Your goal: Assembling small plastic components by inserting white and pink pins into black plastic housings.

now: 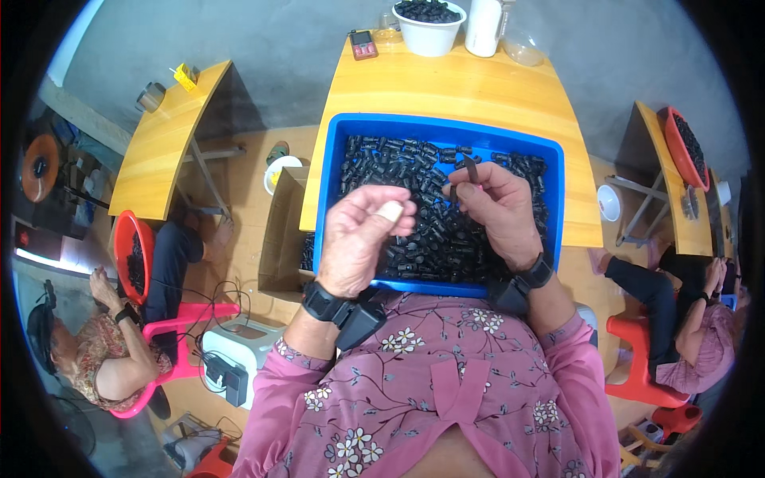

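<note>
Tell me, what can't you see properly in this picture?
- Head view: whatever the left hand holds is hidden by its curled fingers.
- The black part in the right hand is too small to tell its shape.
- The blue tray has its near edge covered by the wrists.

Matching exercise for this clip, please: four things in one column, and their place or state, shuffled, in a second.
Things:
1. blue tray
2. white bowl
3. right hand
4. cardboard box

Places or states:
A. far edge of the table
B. pinching a small black part
C. left of the table, lower down
D. full of black parts, under both hands

Pairs: 1-D, 2-A, 3-B, 4-C
</note>
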`<state>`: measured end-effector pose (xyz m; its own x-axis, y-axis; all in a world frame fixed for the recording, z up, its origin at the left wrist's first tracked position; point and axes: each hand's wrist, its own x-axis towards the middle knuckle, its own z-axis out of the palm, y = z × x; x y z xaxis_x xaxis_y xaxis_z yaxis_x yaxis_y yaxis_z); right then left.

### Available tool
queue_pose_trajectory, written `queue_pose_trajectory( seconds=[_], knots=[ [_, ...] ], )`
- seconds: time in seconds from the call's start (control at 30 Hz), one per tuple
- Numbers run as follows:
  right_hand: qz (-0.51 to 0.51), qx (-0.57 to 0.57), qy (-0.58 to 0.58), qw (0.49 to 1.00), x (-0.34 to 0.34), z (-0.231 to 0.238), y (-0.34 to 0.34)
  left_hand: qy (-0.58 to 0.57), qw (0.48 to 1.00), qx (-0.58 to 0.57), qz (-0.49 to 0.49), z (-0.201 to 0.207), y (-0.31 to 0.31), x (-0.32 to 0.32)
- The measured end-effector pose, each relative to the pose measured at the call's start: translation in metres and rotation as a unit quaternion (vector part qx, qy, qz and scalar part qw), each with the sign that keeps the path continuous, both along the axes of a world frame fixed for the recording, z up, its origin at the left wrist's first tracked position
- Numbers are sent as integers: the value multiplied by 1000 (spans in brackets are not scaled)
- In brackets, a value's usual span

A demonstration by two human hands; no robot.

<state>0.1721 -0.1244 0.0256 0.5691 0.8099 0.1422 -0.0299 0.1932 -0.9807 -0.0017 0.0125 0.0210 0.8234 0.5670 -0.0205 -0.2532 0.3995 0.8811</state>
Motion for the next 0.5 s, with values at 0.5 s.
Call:
queue_pose_trajectory(
  seconds=[0.5],
  knots=[
    [31,26,-25,999,-5,-15,-1,-83,962,-237,-109,-31,-21,28]
  ],
)
